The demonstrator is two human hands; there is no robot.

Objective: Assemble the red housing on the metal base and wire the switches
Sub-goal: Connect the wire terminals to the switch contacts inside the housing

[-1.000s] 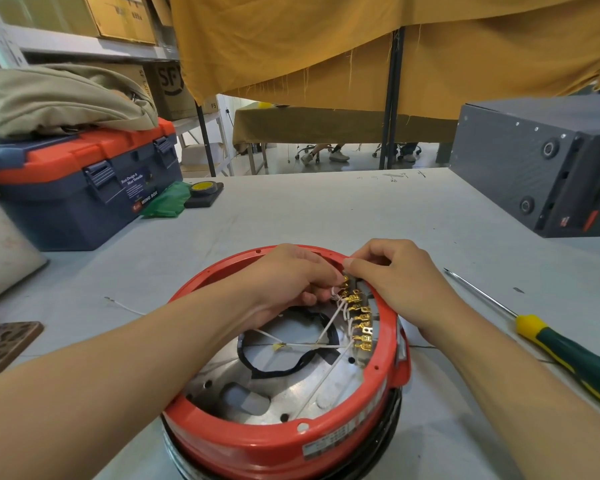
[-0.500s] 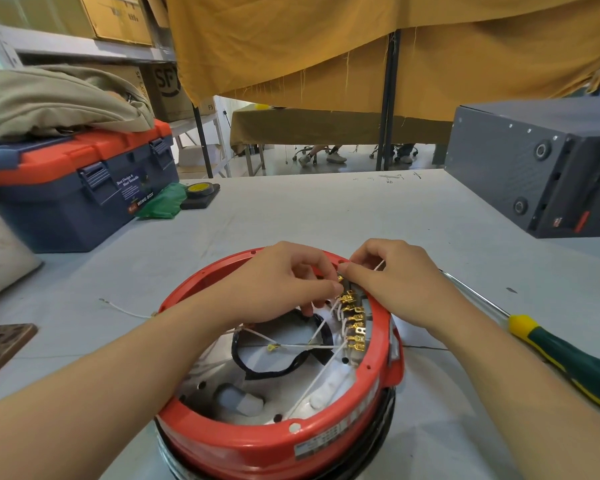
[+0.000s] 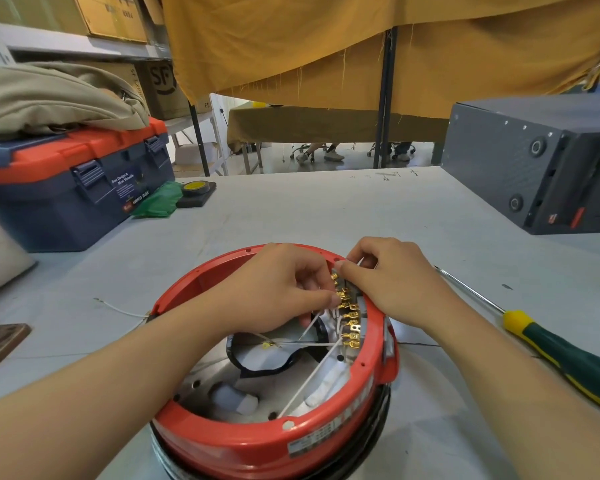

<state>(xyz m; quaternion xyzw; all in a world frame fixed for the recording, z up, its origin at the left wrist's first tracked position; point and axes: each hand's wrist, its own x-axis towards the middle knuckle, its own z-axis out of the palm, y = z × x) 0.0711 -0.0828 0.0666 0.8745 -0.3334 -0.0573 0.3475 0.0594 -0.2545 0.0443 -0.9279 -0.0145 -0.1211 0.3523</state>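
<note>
A round red housing sits on a metal base at the near middle of the table. A row of brass switch terminals runs along its right inner wall, with white wires leading from them across the inside. My left hand reaches inside the ring and its fingers pinch a white wire beside the upper terminals. My right hand lies over the right rim, thumb and forefinger pinching at the topmost terminal. A black band loops over the base.
A green-handled screwdriver lies to the right. A dark grey box stands at the back right, a blue and orange toolbox at the back left with a tape roll beside it. A loose white wire lies left of the housing.
The view has shifted slightly. Both hands stay at the upper terminals, with small finger movements; my right hand's pinch has crept a little further up the rim.
</note>
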